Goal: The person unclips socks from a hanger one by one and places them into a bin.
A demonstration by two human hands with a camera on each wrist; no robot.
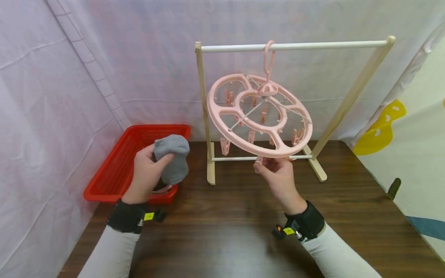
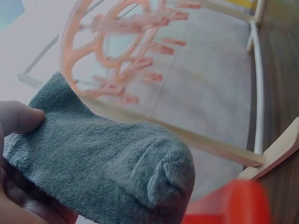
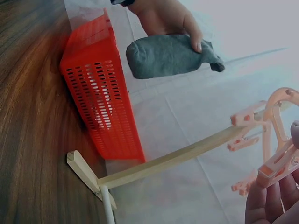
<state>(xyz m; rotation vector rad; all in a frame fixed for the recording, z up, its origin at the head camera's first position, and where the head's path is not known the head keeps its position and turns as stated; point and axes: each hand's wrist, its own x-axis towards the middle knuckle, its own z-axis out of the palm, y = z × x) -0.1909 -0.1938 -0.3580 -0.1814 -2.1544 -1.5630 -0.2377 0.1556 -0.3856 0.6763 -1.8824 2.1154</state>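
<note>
In the head view my left hand pinches a grey sock between thumb and fingers, above the near right corner of a red basket. The sock's rounded toe or heel end faces the camera in the left wrist view. A round pink clip hanger hangs by its hook from a white rail. At its near rim my right hand pinches a pink clothespin between thumb and fingers. Several more clothespins dangle from the hanger.
A wooden-legged stand carries the rail, with a lower white bar close to the brown table. White cloth hangs behind and at the left. A yellow shape shows on the right-hand cloth.
</note>
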